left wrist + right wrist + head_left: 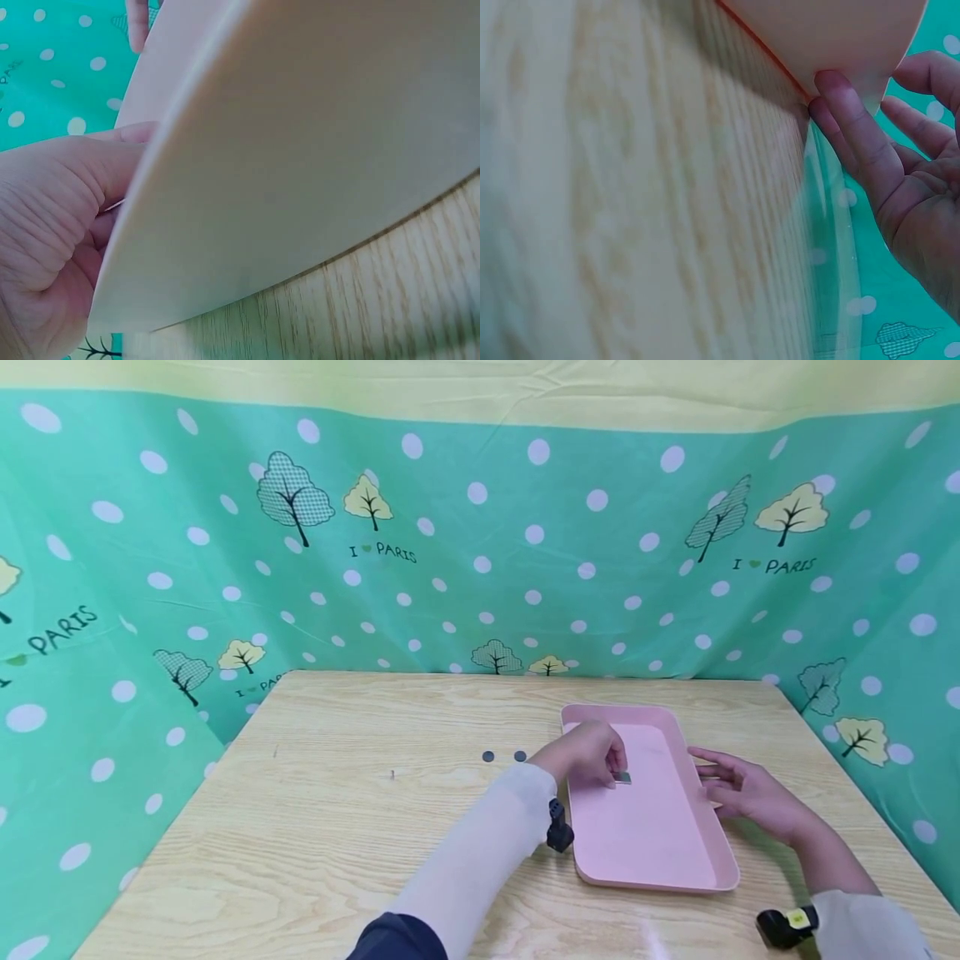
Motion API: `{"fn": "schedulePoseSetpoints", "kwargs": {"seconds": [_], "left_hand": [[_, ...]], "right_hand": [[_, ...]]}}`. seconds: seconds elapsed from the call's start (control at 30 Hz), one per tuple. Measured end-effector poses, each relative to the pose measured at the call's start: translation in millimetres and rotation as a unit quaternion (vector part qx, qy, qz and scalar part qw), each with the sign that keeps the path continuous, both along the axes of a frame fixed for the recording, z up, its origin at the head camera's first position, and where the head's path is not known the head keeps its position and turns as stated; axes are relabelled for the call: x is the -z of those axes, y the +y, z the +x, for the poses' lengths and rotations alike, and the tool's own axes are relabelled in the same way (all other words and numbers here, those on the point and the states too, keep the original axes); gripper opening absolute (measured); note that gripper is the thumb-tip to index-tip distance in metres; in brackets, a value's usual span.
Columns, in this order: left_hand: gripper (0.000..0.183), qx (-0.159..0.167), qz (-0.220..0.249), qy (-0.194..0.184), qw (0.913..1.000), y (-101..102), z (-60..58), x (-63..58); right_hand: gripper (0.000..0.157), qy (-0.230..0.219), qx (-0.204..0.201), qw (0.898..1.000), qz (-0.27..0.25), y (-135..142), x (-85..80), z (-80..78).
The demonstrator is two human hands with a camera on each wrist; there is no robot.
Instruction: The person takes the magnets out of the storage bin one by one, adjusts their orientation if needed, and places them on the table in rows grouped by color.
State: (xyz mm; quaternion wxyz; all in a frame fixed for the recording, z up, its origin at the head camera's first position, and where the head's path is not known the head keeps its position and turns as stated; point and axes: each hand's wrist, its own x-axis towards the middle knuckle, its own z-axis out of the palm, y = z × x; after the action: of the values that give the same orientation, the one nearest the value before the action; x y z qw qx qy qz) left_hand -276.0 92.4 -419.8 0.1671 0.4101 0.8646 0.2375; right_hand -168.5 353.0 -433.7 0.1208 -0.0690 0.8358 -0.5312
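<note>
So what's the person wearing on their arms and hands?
Both hands, the left hand and the right hand, are bare, with no gloves or rings visible. Each arm has a long, pale cream sleeve reaching the wrist. A small black camera unit sits at the left wrist; the one at the right wrist is black with a yellow mark. A dark navy garment shows at the bottom edge.

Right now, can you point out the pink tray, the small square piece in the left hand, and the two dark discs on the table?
pink tray [645, 852]: head view, bare floor near its front end.
small square piece [622, 778]: head view, its visible face under the fingertips.
dark discs [489, 757]: head view, middle of the left one.
</note>
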Motion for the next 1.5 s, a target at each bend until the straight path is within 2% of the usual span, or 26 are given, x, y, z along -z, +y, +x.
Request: {"fn": "schedulePoseSetpoints", "kwargs": {"seconds": [0.17, 0.43, 0.6, 0.83, 1.0, 1.2, 1.33, 1.5], "left_hand": [[0.022, -0.005, 0.010, -0.024, 0.9997, 0.4, 1.5, 0.1], [0.020, -0.011, 0.019, -0.025, 0.9994, -1.6, 0.5, 1.6], [0.020, -0.024, 0.047, -0.047, 0.9975, -4.8, 0.2, 2.8], [0.022, -0.051, 0.129, -0.106, 0.9847, -9.9, -0.6, 1.8], [0.018, -0.060, 0.173, -0.121, 0.9756, -11.0, -3.4, 3.1], [0.014, -0.059, 0.205, -0.136, 0.9674, -18.0, -4.6, 0.6], [0.014, -0.067, 0.222, -0.152, 0.9608, -23.0, -2.4, -2.6], [0.014, -0.082, 0.230, -0.156, 0.9570, -28.5, 0.7, -8.3]], "right_hand": [[0.068, 0.001, 0.000, 1.000, 0.000, 0.5, -0.3, -0.2], [0.067, 0.003, -0.005, 1.000, -0.006, 0.2, -0.1, 0.5], [0.067, 0.004, -0.008, 1.000, -0.009, -0.8, -0.4, 0.7], [0.067, 0.000, -0.009, 1.000, -0.011, -0.4, -1.0, -0.8], [0.067, 0.001, -0.010, 1.000, -0.010, 0.5, 0.4, -0.9], [0.068, -0.008, -0.013, 1.000, -0.022, -1.1, 1.1, -1.1], [0.067, -0.005, -0.012, 1.000, -0.020, -2.0, 0.6, -0.1], [0.067, 0.006, -0.010, 1.000, -0.011, -1.9, -1.2, 0.9]]}}
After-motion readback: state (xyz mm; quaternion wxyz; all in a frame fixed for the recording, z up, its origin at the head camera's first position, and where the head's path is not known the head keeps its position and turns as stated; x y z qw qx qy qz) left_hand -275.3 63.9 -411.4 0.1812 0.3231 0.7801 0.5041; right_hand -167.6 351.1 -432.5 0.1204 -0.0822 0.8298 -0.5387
